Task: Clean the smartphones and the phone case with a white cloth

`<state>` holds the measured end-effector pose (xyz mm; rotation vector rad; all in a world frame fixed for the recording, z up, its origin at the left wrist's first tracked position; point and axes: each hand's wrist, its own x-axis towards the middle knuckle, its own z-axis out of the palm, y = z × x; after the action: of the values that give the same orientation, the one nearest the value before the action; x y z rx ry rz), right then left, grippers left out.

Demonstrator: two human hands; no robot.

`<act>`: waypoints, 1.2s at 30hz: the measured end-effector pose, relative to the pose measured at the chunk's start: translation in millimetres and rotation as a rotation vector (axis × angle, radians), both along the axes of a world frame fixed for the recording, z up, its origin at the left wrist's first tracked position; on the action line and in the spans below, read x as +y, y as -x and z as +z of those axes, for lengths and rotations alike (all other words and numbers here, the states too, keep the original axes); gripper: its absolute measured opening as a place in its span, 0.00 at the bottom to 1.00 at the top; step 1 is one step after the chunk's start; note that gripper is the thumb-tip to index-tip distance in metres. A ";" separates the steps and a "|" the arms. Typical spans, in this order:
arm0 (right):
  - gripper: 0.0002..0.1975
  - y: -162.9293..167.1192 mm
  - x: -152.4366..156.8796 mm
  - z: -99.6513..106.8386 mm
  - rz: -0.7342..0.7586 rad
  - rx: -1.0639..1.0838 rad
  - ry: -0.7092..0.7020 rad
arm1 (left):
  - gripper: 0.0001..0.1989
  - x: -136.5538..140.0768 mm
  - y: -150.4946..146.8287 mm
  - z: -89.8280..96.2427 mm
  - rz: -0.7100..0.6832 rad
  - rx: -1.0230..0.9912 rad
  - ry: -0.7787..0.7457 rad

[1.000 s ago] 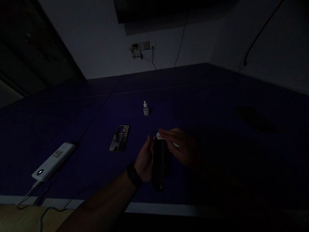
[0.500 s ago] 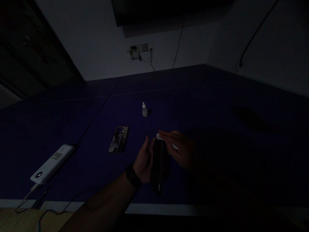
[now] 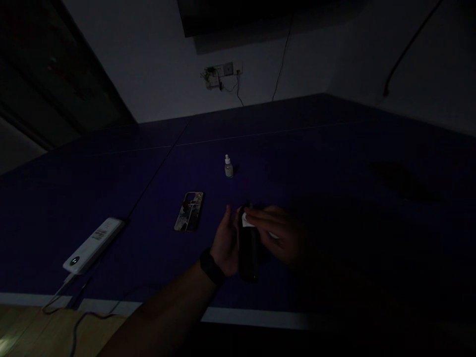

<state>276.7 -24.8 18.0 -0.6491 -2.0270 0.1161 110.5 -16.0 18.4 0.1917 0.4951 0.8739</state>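
My left hand (image 3: pixel 226 247), with a dark band (image 3: pixel 211 267) on its wrist, grips a dark phone (image 3: pixel 247 255) along its left side, thumb pointing up. In my right hand (image 3: pixel 278 233) is a white wiping cloth (image 3: pixel 247 220), pressed by the fingertips onto the upper part of the phone's face. Part of the white material also shows under the palm. Beyond the hands stands a small dropper bottle (image 3: pixel 228 168) with a white top. A patterned phone case (image 3: pixel 189 211) lies to the left of my left hand. Dim light hides the right forearm.
A white power bank (image 3: pixel 92 246) with cables lies at the left of the blue-purple table (image 3: pixel 156 267). Some dark flat object (image 3: pixel 403 181) lies at the right, hard to make out. Wall sockets (image 3: pixel 221 74) and a dark screen (image 3: pixel 260 15) are at the back.
My right hand has moved the cloth slightly down from the phone's top edge onto its face. The phone's tilt has changed and its bright reflection is gone. The view has shifted slightly.
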 end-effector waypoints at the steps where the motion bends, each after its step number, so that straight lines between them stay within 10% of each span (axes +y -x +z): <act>1: 0.27 0.9 -3.1 -1.6 0.026 -0.001 -0.006 | 0.22 1.4 1.0 0.5 0.034 0.002 -0.007; 6: 0.26 4.4 -21.3 -7.1 0.225 -0.081 -0.044 | 0.20 7.7 9.3 4.1 0.128 0.022 -0.023; 12: 0.24 6.6 -2.9 1.9 -0.019 0.035 -0.010 | 0.22 3.8 2.0 3.5 0.132 0.051 -0.014; 22: 0.26 8.0 -40.7 -10.1 0.017 -0.225 -0.088 | 0.27 7.9 11.8 3.3 0.230 0.053 -0.029; 30: 0.34 13.8 -21.2 10.0 -0.079 -0.011 -0.218 | 0.23 5.3 4.6 4.2 0.139 0.088 -0.137; 36: 0.38 -4.0 -25.0 21.8 -0.013 -0.049 -0.083 | 0.30 6.9 16.0 -1.1 0.129 0.242 -0.361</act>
<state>280.7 -49.8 39.9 -0.6179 -2.0631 0.0088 94.4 -9.1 17.3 0.6067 0.5762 1.0701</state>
